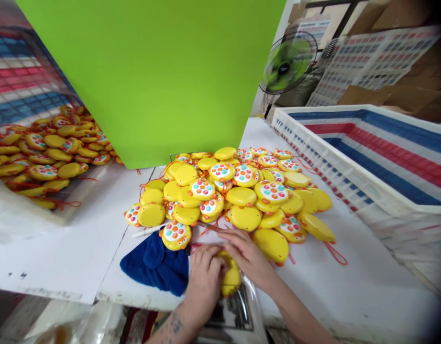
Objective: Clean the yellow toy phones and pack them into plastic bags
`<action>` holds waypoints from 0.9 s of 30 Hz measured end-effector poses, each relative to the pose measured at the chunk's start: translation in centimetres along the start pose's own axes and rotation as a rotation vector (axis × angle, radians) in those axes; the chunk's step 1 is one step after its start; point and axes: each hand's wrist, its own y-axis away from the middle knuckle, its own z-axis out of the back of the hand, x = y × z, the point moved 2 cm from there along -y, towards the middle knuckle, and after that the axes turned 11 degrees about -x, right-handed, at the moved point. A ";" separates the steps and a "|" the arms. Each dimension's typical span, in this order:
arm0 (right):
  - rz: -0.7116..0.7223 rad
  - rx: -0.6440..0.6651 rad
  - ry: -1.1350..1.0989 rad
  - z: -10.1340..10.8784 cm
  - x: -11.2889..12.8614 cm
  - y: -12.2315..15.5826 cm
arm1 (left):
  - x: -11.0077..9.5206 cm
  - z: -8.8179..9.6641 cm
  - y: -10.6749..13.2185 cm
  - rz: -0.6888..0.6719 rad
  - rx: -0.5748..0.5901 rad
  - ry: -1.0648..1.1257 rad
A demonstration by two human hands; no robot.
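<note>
Yellow toy [232,281] sits between two hands at the near edge of the white table [335,291]. From where I stand, a dark blue cloth [159,267] lies leftmost, just beside the left hand [206,270], whose curled fingers close on the toy's left side. What shows of the toy is plain, smooth and rounded, its upper part covered by fingers. The right hand [247,255] reaches over its top, fingers partly bent; whether they pinch anything, I can't tell.
</note>
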 end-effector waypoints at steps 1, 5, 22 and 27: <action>-0.039 -0.074 0.042 0.6 -0.2 0.3 | 0.0 0.1 -0.2 0.027 0.025 0.021; -0.175 -0.143 0.274 1.9 -1.4 2.0 | 0.2 0.4 -1.1 0.146 0.163 0.072; 0.113 -0.196 0.514 0.7 0.9 2.7 | 1.7 5.8 -2.3 0.397 0.371 -0.389; 0.169 -0.011 0.556 -0.8 2.7 1.8 | 1.6 5.2 -1.8 0.543 0.465 -0.157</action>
